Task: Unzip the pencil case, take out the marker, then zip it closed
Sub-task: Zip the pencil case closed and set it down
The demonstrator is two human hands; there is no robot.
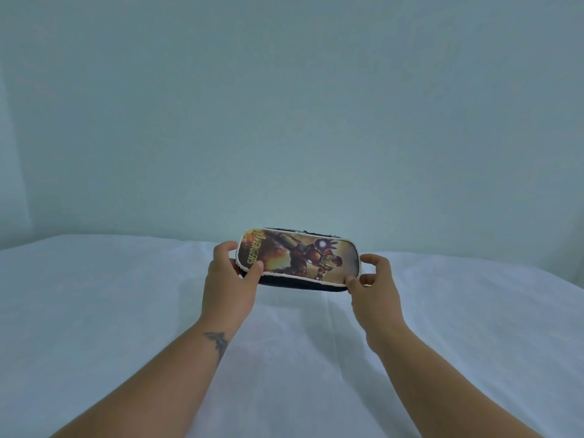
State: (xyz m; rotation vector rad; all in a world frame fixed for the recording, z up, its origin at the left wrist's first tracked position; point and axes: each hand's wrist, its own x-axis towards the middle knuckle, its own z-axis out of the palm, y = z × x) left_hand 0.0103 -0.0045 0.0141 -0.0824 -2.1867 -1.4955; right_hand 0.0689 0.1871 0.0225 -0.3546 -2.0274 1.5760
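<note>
The pencil case is a dark oblong pouch with white piping and a printed armoured-hero picture on its top face. It is held just above the white cloth, tilted so the picture faces me. My left hand grips its left end, thumb on the picture and fingers behind. My right hand pinches its right end at the lower corner. A strip of zipper shows along the far top edge; I cannot tell whether it is open. No marker is in sight.
A white cloth with soft creases covers the surface below my arms. A plain pale wall rises right behind the case.
</note>
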